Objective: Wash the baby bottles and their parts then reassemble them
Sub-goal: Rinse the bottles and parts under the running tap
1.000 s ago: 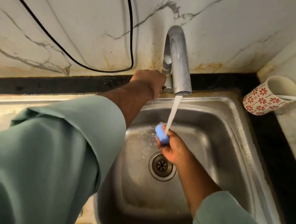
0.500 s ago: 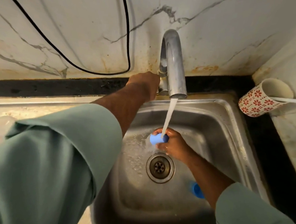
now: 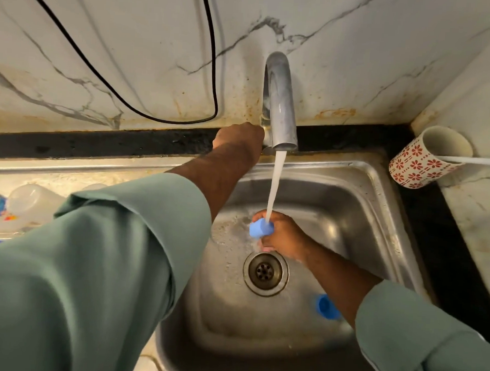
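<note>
No readable text

The bottle (image 3: 1, 209) at far left bears a coloured print, too blurred to read.

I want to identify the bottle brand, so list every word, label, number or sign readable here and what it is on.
No text can be read in this view.
Clear baby bottle on the counter at left: a blue, red and orange print, too blurred and cut off to read.
Mug at right: only a red flower pattern, no lettering.
Blue cap in the right hand, faucet and sink: no markings visible.

Single head view, looking steeply down, close over sink (image 3: 379, 192); edges seemingly wide-angle warped
</note>
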{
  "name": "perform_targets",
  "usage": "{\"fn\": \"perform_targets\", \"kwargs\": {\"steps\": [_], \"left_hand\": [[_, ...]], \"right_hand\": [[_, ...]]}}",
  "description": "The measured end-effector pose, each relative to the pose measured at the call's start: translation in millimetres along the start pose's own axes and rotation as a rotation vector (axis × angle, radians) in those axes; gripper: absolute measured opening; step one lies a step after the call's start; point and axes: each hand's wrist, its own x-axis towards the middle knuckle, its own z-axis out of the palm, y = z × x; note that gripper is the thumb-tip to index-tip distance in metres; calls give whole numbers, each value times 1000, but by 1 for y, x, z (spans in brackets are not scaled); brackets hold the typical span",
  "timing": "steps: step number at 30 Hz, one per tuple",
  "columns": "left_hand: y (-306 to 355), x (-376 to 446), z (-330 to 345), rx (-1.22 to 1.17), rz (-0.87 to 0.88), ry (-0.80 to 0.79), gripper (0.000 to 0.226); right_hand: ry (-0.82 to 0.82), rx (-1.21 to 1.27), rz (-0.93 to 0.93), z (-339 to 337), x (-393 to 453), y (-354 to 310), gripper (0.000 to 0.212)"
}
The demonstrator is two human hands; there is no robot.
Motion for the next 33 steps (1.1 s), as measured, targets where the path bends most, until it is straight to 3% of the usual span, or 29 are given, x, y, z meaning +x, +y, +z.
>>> {"fn": "perform_targets", "kwargs": {"steps": [1,3,8,10,12,15,18,22,24,26,30,33], "left_hand": [[0,-2,0,0,-7,5,30],[2,-5,0,-7,-26,18,28],[6,-10,0,-54,-71,38,29],[7,-9,0,-95,-91,31,29],[7,-9,0,-113,-94,27,29],[3,-7,0,-89,-72,14,27],[1,-2,1,-153,-81,-12,28],[0,-3,3,-268,-94,-22,30],[0,-4,4,-288,-93,-6,30],[0,-1,5,-285,-124,-11,30],[-1,-3,8,-276,-126,1,29],[-6,-3,13,-468,-148,5,29]], "right_hand": [[-2,60,22,1,-2,0,26],[48,-72,47,-1,-4,-1,21],[334,-635,35,-3,-4,-12,52],[376,-695,85,3,0,-10,50],[291,-491,118,12,8,-1,38],[180,94,170,24,14,7,44],[175,247,213,32,18,13,41],[53,589,315,33,26,24,50],[89,662,318,30,25,22,30],[177,577,327,25,26,20,16],[302,674,319,24,29,23,57],[291,839,340,25,24,23,42]]}}
